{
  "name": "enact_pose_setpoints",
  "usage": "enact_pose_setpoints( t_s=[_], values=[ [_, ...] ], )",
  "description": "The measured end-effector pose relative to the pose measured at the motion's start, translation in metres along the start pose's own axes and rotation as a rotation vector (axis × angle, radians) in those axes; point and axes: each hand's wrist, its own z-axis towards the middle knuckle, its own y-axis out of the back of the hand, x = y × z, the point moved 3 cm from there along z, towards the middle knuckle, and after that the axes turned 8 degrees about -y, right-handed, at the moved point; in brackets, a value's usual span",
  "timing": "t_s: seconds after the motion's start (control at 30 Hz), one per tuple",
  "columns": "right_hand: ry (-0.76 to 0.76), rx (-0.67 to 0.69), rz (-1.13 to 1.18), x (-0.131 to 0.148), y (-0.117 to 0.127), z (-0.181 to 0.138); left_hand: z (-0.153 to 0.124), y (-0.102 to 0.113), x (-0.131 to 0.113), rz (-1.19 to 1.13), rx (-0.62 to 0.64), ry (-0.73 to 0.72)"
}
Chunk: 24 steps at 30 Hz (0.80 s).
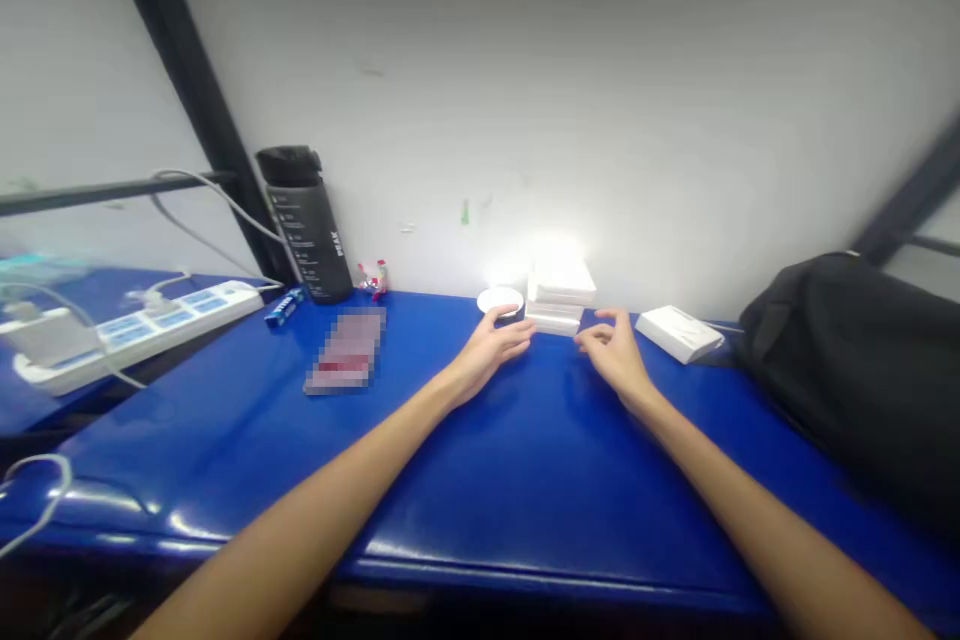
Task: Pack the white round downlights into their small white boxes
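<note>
Against the wall at the back of the blue table stands a stack of white boxes, brightly lit on top. Just left of it is a small round container with a white top, partly hidden by fingers. My left hand is in front of that container, fingers apart and stretched towards the stack; whether it touches either one I cannot tell. On the stack's right side, my right hand hovers with thumb and fingers curved and apart, nothing between them. A white box lies to the right of this hand.
A black bottle stands at the back left, with a wrapped candy and a blue packet nearby. A pixelated flat item lies before it. Far left is a white power strip with cables; a black bag fills the right.
</note>
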Motion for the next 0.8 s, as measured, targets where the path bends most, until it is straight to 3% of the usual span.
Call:
enact_pose_setpoints(
  t_s=[0.2,0.33,0.4,0.53,0.6,0.7,0.8],
  values=[
    [-0.003,0.097,0.035,0.000,-0.008,-0.004,-0.001,-0.003,0.005,-0.013,0.048,0.054],
    [0.021,0.115,0.048,-0.001,-0.011,-0.004,0.000,-0.002,-0.001,0.045,0.062,-0.021],
    [0.030,0.120,0.040,-0.001,-0.011,-0.004,0.002,0.004,-0.007,0.202,0.030,-0.119],
    [0.052,0.098,-0.011,0.001,-0.008,-0.005,0.004,0.017,-0.020,0.817,0.026,-0.426],
    [0.076,0.085,-0.053,0.003,-0.008,-0.007,0.003,0.021,-0.020,1.053,0.048,-0.502],
    [0.125,0.086,-0.130,0.008,-0.008,-0.012,0.004,0.026,-0.016,1.161,0.062,-0.484],
    [0.169,0.099,-0.201,0.013,-0.009,-0.016,0.004,0.027,-0.011,1.059,0.080,-0.472]
  ],
)
